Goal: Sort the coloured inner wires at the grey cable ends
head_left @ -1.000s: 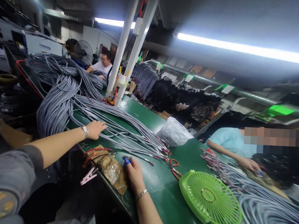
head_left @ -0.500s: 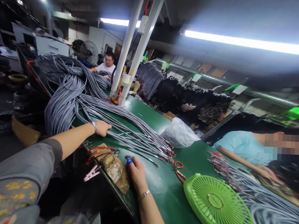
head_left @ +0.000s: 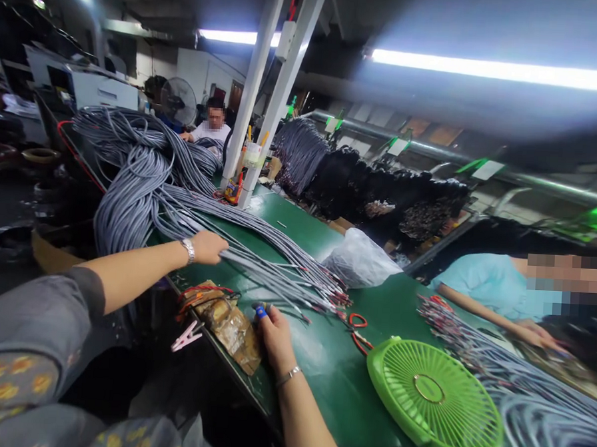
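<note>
My left hand (head_left: 208, 247) is closed around several grey cables in a long bundle (head_left: 256, 264) on the green table. The bundle's stripped ends (head_left: 337, 295), with reddish wires showing, point to the right. Near the table's front edge, my right hand (head_left: 276, 336) has its fingers drawn together below the cable ends. Something blue (head_left: 261, 312) shows at its thumb; whether it is a wrap or a held thing I cannot make out. Just left of this hand lies a brown taped cardboard piece (head_left: 235, 333), with orange and black leads (head_left: 199, 297) beside it.
A green fan (head_left: 434, 397) and red-handled pliers (head_left: 358, 327) are at the right. Behind the cables sits a clear plastic bag (head_left: 361, 260). A pink clip (head_left: 186, 336) hangs at the front edge. White posts (head_left: 265, 102) rise from the table; two co-workers sit beyond and to the right.
My left hand has shifted slightly up and to the right with the cables in it. My right hand has stayed almost in place. The view has tilted a little.
</note>
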`<state>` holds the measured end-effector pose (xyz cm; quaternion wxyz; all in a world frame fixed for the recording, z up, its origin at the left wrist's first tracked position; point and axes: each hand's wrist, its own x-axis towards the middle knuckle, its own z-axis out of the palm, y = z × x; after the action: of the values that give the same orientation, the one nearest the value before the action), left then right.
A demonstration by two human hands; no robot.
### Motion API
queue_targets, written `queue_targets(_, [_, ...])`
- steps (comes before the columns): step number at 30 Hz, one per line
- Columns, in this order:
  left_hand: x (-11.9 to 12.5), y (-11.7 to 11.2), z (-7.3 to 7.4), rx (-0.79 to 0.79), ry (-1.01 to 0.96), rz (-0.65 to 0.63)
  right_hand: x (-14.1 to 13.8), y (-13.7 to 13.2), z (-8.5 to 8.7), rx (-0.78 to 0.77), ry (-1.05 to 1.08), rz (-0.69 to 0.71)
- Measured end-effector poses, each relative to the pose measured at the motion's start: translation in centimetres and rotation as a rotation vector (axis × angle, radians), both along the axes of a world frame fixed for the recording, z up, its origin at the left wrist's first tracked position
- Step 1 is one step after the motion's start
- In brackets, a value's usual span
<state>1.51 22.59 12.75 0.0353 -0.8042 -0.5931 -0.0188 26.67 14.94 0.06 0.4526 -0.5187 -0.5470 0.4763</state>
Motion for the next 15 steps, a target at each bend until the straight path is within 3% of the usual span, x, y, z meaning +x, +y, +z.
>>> queue_targets(5, [-3.2, 0.5, 6.9, 0.217, -0.096, 0.165, -0.6, -0.2, 0.4, 0.009, 0.031, -0.01])
queue_targets(8, [-3.9, 0.2, 9.8, 0.39, -0.282, 0.201, -0.9, 0.1, 0.4, -0.004, 0.065, -0.004])
queue_targets(11, [-1.3, -1.8, 10.9, 0.403, -0.341, 0.021, -1.0, 0.5, 0.2, -0.001, 0.05, 0.003])
queue_targets(15, [5.2, -6.7, 9.9, 0.228, -0.227, -0.283, -0.6, 0.8, -0.3, 0.014, -0.009, 0.031])
